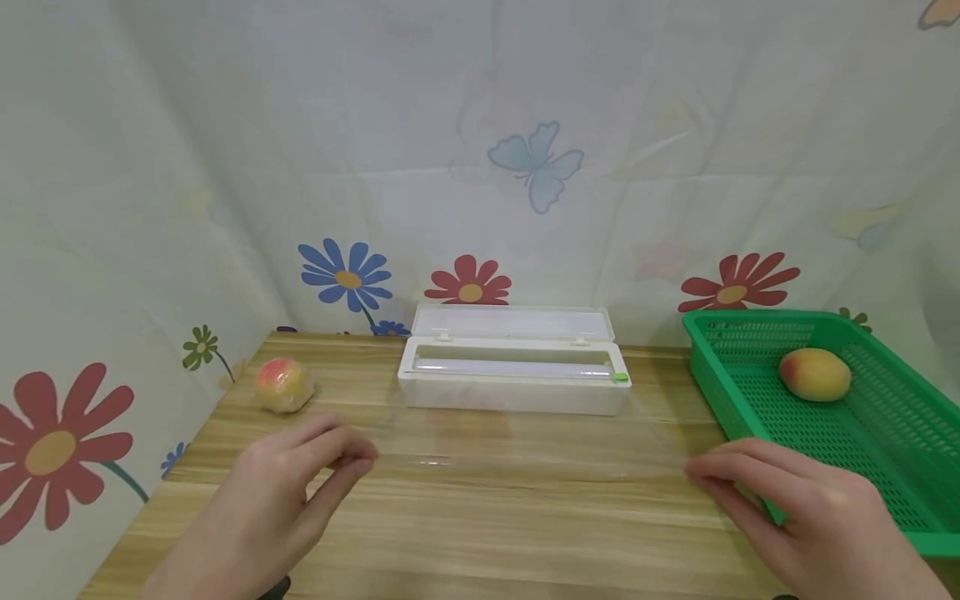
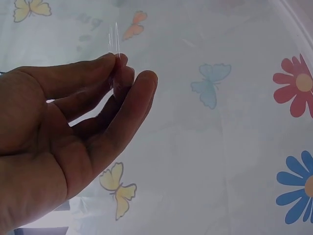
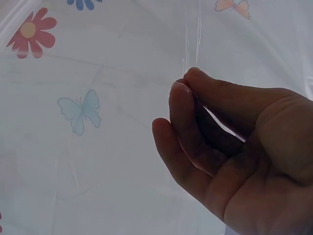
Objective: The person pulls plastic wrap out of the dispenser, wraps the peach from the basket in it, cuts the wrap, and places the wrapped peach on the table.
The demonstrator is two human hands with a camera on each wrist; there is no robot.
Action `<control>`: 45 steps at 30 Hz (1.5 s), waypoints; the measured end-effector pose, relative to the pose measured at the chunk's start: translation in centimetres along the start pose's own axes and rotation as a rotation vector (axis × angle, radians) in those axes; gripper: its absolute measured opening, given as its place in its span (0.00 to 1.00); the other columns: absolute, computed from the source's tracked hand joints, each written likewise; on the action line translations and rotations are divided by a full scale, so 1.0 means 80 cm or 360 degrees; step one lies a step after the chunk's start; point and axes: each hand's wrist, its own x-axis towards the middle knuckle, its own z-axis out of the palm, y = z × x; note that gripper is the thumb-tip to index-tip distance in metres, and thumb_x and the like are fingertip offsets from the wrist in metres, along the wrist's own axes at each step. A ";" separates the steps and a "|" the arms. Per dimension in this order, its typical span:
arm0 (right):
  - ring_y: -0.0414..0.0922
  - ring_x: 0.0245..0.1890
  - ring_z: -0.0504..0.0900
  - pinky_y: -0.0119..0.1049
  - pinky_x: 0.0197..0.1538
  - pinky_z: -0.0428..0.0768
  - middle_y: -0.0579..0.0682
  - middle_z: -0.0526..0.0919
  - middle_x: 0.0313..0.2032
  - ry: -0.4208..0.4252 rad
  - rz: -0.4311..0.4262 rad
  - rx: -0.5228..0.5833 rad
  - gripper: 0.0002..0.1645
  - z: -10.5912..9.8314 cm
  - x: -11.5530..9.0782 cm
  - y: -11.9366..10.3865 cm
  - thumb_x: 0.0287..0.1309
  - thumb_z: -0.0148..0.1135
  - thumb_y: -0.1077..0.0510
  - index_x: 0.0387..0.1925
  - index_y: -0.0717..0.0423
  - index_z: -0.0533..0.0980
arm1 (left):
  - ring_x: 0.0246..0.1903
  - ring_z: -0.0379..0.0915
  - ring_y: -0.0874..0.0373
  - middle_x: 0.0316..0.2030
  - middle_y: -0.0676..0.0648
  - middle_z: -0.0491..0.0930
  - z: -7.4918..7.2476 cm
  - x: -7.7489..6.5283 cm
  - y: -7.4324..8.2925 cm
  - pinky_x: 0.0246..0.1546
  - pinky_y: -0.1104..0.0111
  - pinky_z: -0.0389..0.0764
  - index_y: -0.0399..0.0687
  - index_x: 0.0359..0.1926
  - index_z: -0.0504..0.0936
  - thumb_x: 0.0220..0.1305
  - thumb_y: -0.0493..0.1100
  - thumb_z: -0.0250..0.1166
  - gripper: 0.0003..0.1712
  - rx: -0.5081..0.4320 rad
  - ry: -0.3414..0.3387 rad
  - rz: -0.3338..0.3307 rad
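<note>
A clear sheet of cling film [image 1: 525,433] stretches from the white dispenser box [image 1: 513,371], whose lid stands open, toward me over the wooden table [image 1: 487,533]. My left hand [image 1: 330,467] pinches the film's left corner; the pinch shows at the film edge [image 2: 116,44] in the left wrist view. My right hand [image 1: 720,479] pinches the right corner, with the film edge [image 3: 191,39] rising from the fingertips [image 3: 188,85]. A wrapped peach-like fruit [image 1: 283,385] lies at the table's left.
A green mesh basket [image 1: 885,433] stands at the right with a yellow-red mango [image 1: 815,374] inside. A flower and butterfly printed cloth backdrop [image 1: 480,167] surrounds the table on the back and sides.
</note>
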 end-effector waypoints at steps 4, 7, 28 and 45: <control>0.28 0.31 0.78 0.15 0.37 0.76 0.29 0.82 0.36 -0.0071 -0.0028 0.0066 0.32 0.003 -0.003 0.004 0.72 0.40 0.28 0.38 0.39 0.85 | 0.32 0.74 0.71 0.37 0.66 0.78 -0.001 -0.002 -0.005 0.33 0.76 0.81 0.59 0.39 0.86 0.58 0.32 0.76 0.16 -0.0032 -0.0087 0.0010; 0.28 0.31 0.78 0.15 0.37 0.76 0.28 0.82 0.37 -0.0121 -0.0051 0.0115 0.29 0.005 -0.005 0.007 0.73 0.41 0.29 0.38 0.37 0.84 | 0.33 0.74 0.71 0.36 0.66 0.79 -0.002 -0.002 -0.010 0.35 0.75 0.83 0.60 0.40 0.86 0.60 0.33 0.75 0.15 -0.0055 -0.0191 -0.0012; 0.26 0.29 0.71 0.17 0.30 0.69 0.26 0.75 0.34 -0.0579 -0.0315 0.0429 0.06 0.026 -0.016 0.030 0.66 0.70 0.52 0.38 0.35 0.79 | 0.32 0.71 0.70 0.34 0.65 0.73 0.012 -0.005 -0.035 0.31 0.73 0.80 0.59 0.39 0.81 0.69 0.37 0.68 0.09 -0.0265 -0.0871 -0.0034; 0.27 0.26 0.69 0.29 0.28 0.74 0.24 0.70 0.29 -0.1215 0.0009 0.0527 0.15 0.047 -0.009 0.034 0.61 0.73 0.61 0.31 0.37 0.76 | 0.28 0.69 0.68 0.28 0.62 0.70 0.035 0.001 -0.041 0.29 0.73 0.77 0.57 0.36 0.81 0.69 0.36 0.68 0.09 -0.0248 -0.1130 -0.0228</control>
